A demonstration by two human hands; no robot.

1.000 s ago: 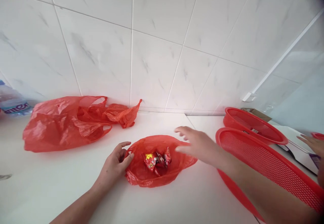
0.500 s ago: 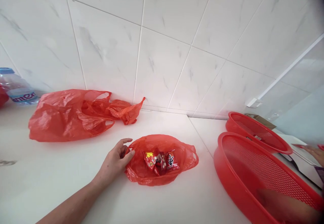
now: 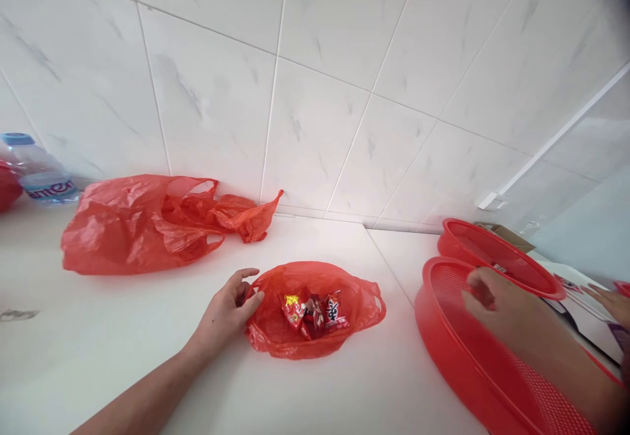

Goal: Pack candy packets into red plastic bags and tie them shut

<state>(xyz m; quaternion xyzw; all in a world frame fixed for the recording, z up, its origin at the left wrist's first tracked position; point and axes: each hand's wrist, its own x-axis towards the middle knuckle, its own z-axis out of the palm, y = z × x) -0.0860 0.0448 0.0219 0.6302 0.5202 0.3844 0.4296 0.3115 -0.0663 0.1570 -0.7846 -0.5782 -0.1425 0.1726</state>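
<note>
A red plastic bag [image 3: 357,320] lies on the white table with its mouth spread wide, showing several small red snack packets [image 3: 315,313] inside. My left hand [image 3: 231,304] grips the bag's left rim, thumb on the inner side and index finger stretched above it. Over the near red plastic basket [image 3: 438,330], at its left rim, is my right hand [image 3: 492,300], its fingers curled together. Whatever those fingers hold, if anything, is hidden; the hand is slightly blurred.
A second red bag [image 3: 128,231] lies crumpled near the tiled wall, beside a water bottle [image 3: 46,176]. Another red basket [image 3: 453,245] stands behind the near one. At far right, another person's hand [image 3: 610,300] is near a red packet [image 3: 568,283].
My right hand has risen from inside the near basket and moved left to its rim. My left hand keeps its hold on the bag. A red packet now shows by the other person's hand.
</note>
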